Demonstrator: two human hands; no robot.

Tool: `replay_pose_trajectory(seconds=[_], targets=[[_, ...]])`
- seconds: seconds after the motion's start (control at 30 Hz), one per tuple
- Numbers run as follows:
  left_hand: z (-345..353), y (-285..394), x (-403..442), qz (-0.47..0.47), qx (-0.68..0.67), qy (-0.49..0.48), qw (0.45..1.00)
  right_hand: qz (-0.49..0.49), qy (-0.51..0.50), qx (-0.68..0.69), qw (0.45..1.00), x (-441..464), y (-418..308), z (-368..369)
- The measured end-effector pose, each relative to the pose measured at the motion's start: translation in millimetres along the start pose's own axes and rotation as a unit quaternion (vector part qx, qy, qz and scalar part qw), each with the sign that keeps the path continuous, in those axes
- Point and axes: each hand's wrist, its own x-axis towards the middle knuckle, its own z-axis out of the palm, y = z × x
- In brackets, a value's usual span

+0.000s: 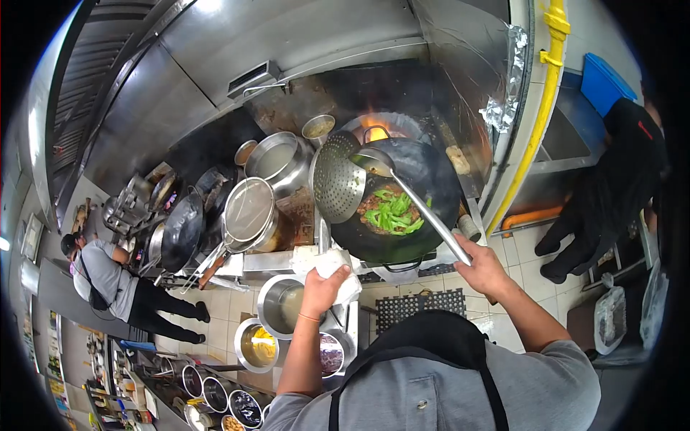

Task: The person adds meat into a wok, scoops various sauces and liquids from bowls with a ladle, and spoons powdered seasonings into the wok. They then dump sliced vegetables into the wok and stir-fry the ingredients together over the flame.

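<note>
My left hand (325,291) is closed round a folded white cloth (347,280) and the handle of a large perforated skimmer (338,176). The skimmer's round bowl is tilted over the left edge of a dark wok (363,248). In my right hand (480,267) is the long steel handle of a ladle (424,208). The ladle's bowl hangs over the wok, close to the skimmer's right edge. Bright green leafy vegetables (394,213) lie in the wok on top of brownish pieces. Flame (378,131) shows behind the wok.
Left of the wok stand a steel pot (277,159) and a fine mesh strainer (248,208). Several containers, one with yellow food (262,348), stand by my left arm. One person (108,276) is at far left, another (611,172) at right. A yellow pipe (539,129) runs upright.
</note>
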Motion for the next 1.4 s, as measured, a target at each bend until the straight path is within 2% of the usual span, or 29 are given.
replay_pose_trajectory(seconds=[0.07,0.13,0.2,0.27,0.33,0.4,0.43,0.57,0.63,0.67,0.73,0.77,0.8,0.87,0.93,0.97,1.0,1.07,1.13,1.17,1.2,1.27,1.3,1.33,1.4], targets=[[-1,-5,-2,-0.012,-0.039,0.006,0.999,-0.005,0.005,-0.003,1.0,2,6,5],[-12,-12,-6,-0.028,0.053,0.065,0.996,0.05,-0.023,0.086,0.995,4,13,6],[-26,-19,-17,-0.051,-0.039,0.105,0.992,0.027,0.0,0.101,0.995,-2,8,3],[-49,-35,-33,-0.074,-0.029,0.125,0.989,0.172,-0.015,0.199,0.965,-6,-3,-7],[-65,-55,-37,-0.104,-0.043,0.145,0.983,0.181,-0.025,0.236,0.954,-5,2,-6],[-69,-78,-24,-0.17,-0.151,0.146,0.963,0.208,-0.005,0.264,0.942,-1,12,-3],[-71,-106,-11,-0.216,-0.161,0.14,0.953,0.208,0.0,0.25,0.946,2,15,0],[-57,-150,34,-0.256,-0.249,0.086,0.93,0.237,0.007,0.265,0.935,11,4,7],[-55,-179,53,-0.26,-0.405,0.052,0.875,0.234,0.013,0.262,0.936,14,2,8],[-63,-212,62,-0.242,-0.488,0.001,0.839,0.233,0.012,0.261,0.937,14,1,8],[-70,-223,74,-0.234,-0.573,-0.015,0.785,0.244,0.02,0.249,0.937,15,-3,7],[-77,-220,75,-0.249,-0.587,-0.059,0.768,0.251,0.025,0.235,0.939,14,-2,7],[-75,-172,68,-0.289,-0.527,-0.041,0.798,0.257,0.028,0.221,0.941,11,0,6],[-82,-181,75,-0.184,-0.366,0.092,0.908,0.261,0.024,0.212,0.942,7,8,3],[-92,-169,62,-0.14,-0.295,0.147,0.934,0.25,0.013,0.183,0.951,-3,19,2],[-77,-138,53,-0.109,-0.377,0.155,0.907,0.252,0.012,0.185,0.95,-9,22,4],[-60,-118,41,-0.112,-0.374,0.157,0.907,0.257,-0.012,0.18,0.949,-16,21,9],[-22,-92,22,-0.179,-0.554,0.047,0.812,0.259,-0.043,0.176,0.949,-20,19,9],[27,-122,14,-0.292,-0.616,-0.015,0.731,0.251,-0.106,0.188,0.944,-21,17,0],[52,-114,-1,-0.311,-0.619,-0.038,0.72,0.179,-0.105,0.146,0.967,-22,36,2],[74,-107,-15,-0.331,-0.621,-0.061,0.708,0.178,-0.113,0.146,0.967,-27,37,-4],[97,-96,-26,-0.366,-0.659,-0.113,0.647,0.044,-0.023,-0.102,0.994,-37,33,-15],[104,-90,-26,-0.406,-0.64,-0.08,0.647,0.03,-0.008,-0.12,0.992,-42,41,-21],[111,-67,-21,-0.402,-0.641,-0.08,0.648,0.026,-0.007,-0.121,0.992,-47,50,-25],[125,-30,2,-0.452,-0.522,-0.033,0.723,0.045,-0.01,0.031,0.998,-52,65,-33]])
